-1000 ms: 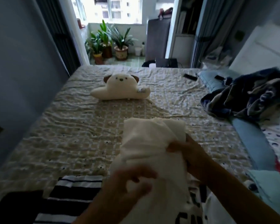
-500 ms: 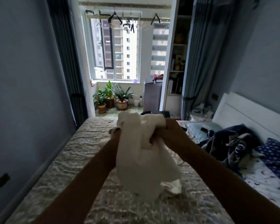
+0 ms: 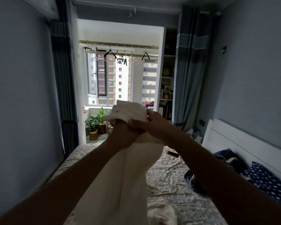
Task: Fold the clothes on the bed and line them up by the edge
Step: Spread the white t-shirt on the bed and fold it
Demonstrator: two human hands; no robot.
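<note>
A cream-white garment (image 3: 123, 176) hangs in a long drop from both my hands, held high in front of me above the bed (image 3: 172, 184). My left hand (image 3: 122, 133) grips its bunched top from below. My right hand (image 3: 144, 124) crosses over and clutches the same bunched end (image 3: 128, 111). The garment's lower end reaches down to the bedspread near the bottom of the view. The other clothes are out of view.
A dark blue blanket (image 3: 225, 159) and a dotted blue pillow (image 3: 266, 177) lie at the right by the white headboard (image 3: 243, 143). A small dark object (image 3: 173, 154) rests on the bedspread. Potted plants (image 3: 96, 125) stand by the window beyond the bed.
My head has tilted up, so the near bed and the striped clothes dropped out of view. Both hands have raised the white garment higher, and it now hangs longer.
</note>
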